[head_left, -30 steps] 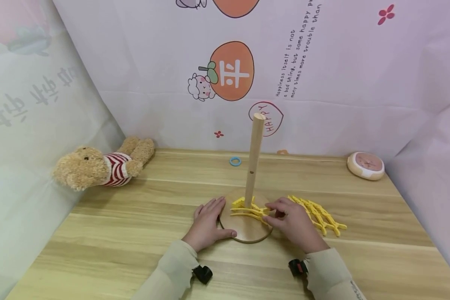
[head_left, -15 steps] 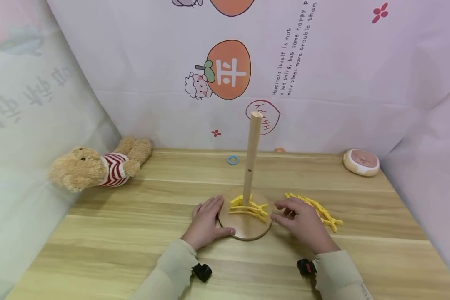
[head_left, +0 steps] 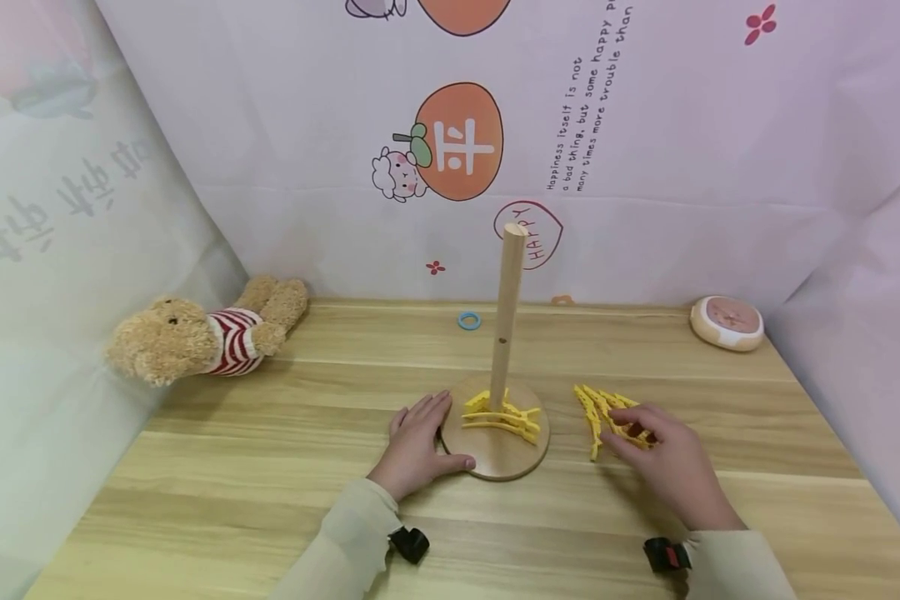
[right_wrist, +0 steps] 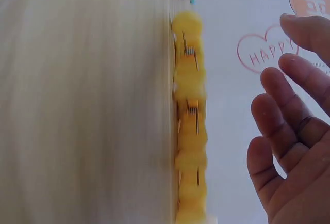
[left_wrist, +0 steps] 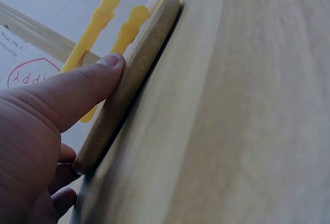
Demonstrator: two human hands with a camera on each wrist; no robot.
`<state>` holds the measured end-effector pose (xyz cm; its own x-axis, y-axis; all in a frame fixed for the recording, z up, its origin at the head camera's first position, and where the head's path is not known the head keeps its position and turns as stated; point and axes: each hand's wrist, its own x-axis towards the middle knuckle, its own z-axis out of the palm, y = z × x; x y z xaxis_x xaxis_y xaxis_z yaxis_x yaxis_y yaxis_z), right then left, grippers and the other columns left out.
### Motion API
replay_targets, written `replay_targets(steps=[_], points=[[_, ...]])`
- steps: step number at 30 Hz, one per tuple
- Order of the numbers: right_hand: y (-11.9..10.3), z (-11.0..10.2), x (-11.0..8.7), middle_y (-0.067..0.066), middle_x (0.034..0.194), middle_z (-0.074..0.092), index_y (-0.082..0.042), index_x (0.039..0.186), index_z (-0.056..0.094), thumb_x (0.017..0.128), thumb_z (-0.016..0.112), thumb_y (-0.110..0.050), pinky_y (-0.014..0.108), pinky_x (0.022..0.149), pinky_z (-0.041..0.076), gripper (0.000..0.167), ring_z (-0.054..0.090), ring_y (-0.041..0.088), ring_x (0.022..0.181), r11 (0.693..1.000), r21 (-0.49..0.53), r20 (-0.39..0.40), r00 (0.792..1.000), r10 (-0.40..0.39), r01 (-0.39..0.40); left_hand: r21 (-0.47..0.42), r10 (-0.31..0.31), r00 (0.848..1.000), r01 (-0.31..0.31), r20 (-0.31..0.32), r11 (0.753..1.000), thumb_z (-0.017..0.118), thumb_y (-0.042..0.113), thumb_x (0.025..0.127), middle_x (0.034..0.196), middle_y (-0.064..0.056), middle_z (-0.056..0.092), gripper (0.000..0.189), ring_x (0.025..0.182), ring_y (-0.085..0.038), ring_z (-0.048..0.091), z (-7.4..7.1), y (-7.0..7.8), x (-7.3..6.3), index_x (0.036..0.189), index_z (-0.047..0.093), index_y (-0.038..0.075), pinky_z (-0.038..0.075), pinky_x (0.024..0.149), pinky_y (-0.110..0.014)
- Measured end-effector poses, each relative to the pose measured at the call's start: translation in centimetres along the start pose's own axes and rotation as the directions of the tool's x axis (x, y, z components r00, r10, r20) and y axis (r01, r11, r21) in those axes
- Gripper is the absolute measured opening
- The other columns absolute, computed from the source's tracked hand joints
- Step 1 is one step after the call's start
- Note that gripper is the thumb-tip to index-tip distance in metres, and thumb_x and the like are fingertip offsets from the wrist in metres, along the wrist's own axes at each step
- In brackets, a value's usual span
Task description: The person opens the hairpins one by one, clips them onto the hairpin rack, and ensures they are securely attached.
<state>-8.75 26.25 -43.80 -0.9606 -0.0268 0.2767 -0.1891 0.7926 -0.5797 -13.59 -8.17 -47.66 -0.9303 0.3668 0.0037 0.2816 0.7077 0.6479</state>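
Observation:
A wooden stand [head_left: 507,333] has an upright post on a round base [head_left: 487,462]. Several yellow spring clips [head_left: 501,421] lie on the base around the foot of the post. My left hand [head_left: 417,446] rests against the base's left side, its fingers and thumb fairly straight; in the left wrist view the thumb [left_wrist: 98,79] touches the rim. To the right of the base, my right hand [head_left: 663,446] hovers above more yellow clips [head_left: 594,417] on the table. It partly covers them. In the right wrist view those clips [right_wrist: 191,84] show metal springs, apart from the loosely spread fingers.
A stuffed bear [head_left: 172,337] in a striped top lies at the back left. A small blue ring [head_left: 468,320] sits behind the stand, and a round cream-and-pink device [head_left: 727,322] is at the back right. Printed cloth walls [head_left: 307,125] enclose the wooden table [head_left: 270,483].
My right hand has let go of a clip on the base and moved right, over the clips on the table. The left hand stays in place on the base.

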Motion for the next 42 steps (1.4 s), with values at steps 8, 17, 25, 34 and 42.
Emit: replay_targets(steps=[8,17,25,34,42], points=[[2.0,-1.5,-1.1,0.009,0.113,0.065,-0.007,0.116,0.072,0.088,0.079,-0.032,0.023,0.069,0.048,0.038,0.059,0.021,0.091,0.997,-0.042,-0.023,0.998,0.066,-0.067,-0.003,-0.008,1.0,0.008,0.002,1.0,0.084,0.054,0.075,0.161,-0.009,0.034,0.105,0.151,-0.032,0.023,0.0,0.1,0.0,0.155,0.036,0.005,0.005,0.12,-0.057],[4.4,-2.7,-2.0,0.013,0.116,0.063,-0.005,0.125,0.068,0.09,0.076,-0.041,0.022,0.065,0.047,0.051,0.058,0.019,0.089,0.98,-0.046,0.0,0.981,0.196,-0.196,-0.008,-0.019,1.0,0.019,0.012,1.0,0.084,0.052,0.076,0.161,-0.009,0.033,0.105,0.151,-0.032,0.022,-0.1,0.1,-0.2,0.156,0.035,0.006,0.005,0.12,-0.056],[6.4,-3.2,-2.3,0.019,0.12,0.065,-0.003,0.136,0.058,0.09,0.073,-0.048,0.021,0.067,0.045,0.067,0.058,0.013,0.089,0.943,0.003,0.085,0.94,0.332,-0.333,-0.009,-0.03,0.999,0.03,0.024,1.0,0.084,0.051,0.076,0.162,-0.007,0.032,0.105,0.151,-0.03,0.021,-0.3,0.1,-0.2,0.157,0.034,0.007,0.004,0.12,-0.054],[7.3,-3.6,-2.5,0.016,0.114,0.067,-0.001,0.138,0.056,0.088,0.074,-0.052,0.025,0.066,0.045,0.074,0.057,0.014,0.086,0.933,-0.004,0.156,0.921,0.356,-0.36,-0.018,-0.019,1.0,0.019,0.018,1.0,0.084,0.053,0.076,0.162,-0.008,0.032,0.105,0.151,-0.031,0.021,-0.1,0.1,-0.1,0.156,0.035,0.006,0.005,0.12,-0.055],[7.1,-4.1,-2.1,0.023,0.122,0.062,0.002,0.132,0.06,0.089,0.072,-0.053,0.032,0.069,0.045,0.071,0.058,0.027,0.095,0.927,-0.065,0.2,0.905,0.375,-0.37,-0.024,-0.02,1.0,0.02,0.016,1.0,0.084,0.053,0.076,0.162,-0.008,0.032,0.105,0.151,-0.032,0.021,-0.1,0.2,0.0,0.156,0.035,0.006,0.005,0.12,-0.056]])
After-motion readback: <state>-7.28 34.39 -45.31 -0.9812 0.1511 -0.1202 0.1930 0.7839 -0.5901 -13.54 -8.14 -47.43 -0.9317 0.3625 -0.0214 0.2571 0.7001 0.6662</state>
